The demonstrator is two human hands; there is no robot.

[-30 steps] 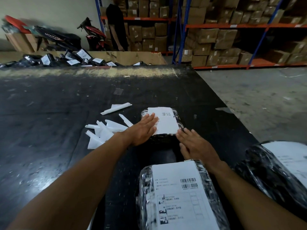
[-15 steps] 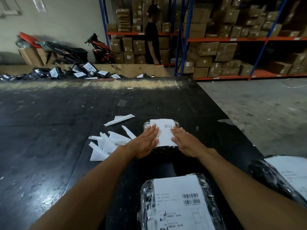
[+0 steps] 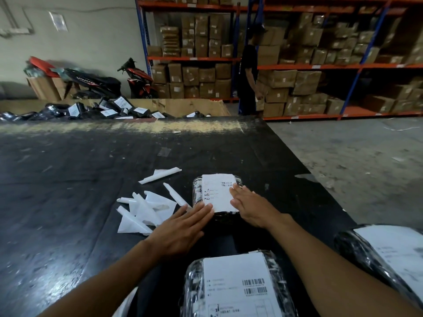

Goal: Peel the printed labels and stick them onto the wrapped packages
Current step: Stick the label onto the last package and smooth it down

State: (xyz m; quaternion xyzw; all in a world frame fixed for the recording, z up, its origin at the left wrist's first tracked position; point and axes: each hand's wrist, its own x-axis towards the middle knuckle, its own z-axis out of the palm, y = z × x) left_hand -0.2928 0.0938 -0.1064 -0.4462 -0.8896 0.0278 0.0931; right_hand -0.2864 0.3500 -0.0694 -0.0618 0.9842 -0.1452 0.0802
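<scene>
A person's two bare arms reach forward over a wide black bench (image 3: 68, 179). Near the middle of it lies a small black wrapped package (image 3: 197, 193) with a white printed label (image 3: 217, 191) on its top face, the label nearly covering the package from edge to edge. The left hand (image 3: 180, 229) lies flat with straight fingers, its tips touching the near left corner of the label; its grip is spread and holds nothing. The right hand (image 3: 251, 209) lies flat along the label's right edge, its grip also spread, fingers straight and pressing down. Just left of the package sits a loose scatter of white backing strips (image 3: 146, 209), one curled strip lying apart and farther off. Beyond the package the bench runs bare to its far edge. A second labelled package (image 3: 194, 287) sits at the near edge between the forearms, and a third package (image 3: 357, 252) is at the right, close to the bench's right edge. Past that edge is grey concrete floor (image 3: 354, 156), then shelving (image 3: 297, 65) stacked with cartons, where another person (image 3: 248, 78) stands.
</scene>
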